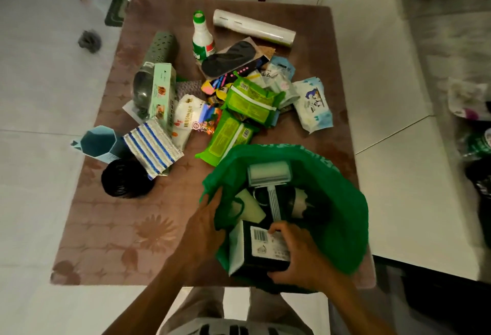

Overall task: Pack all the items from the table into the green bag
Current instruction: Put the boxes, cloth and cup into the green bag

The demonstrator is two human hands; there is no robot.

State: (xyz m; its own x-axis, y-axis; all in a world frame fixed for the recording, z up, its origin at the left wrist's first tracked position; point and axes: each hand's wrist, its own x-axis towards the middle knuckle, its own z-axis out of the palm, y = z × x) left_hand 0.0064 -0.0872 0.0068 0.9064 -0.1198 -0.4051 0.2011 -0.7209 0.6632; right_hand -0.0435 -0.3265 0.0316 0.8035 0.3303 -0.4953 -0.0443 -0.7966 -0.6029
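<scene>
Nearest the camera, both forearms reach out over the near edge of the table, whose brown cloth still carries most of the load. Next in size, the green bag stands open at the near right, its mouth facing up. Left hand pinches the bag's near-left rim and holds it wide; right hand is closed around a dark box with a barcode label, already inside the mouth, long axis running near to far. A lint roller lies just beyond it, handle pointing toward the box — little room on that side, more to the right. Remaining goods lie far and left of the bag: the green wipe packs are closest, the bottle and plastic roll farthest.
</scene>
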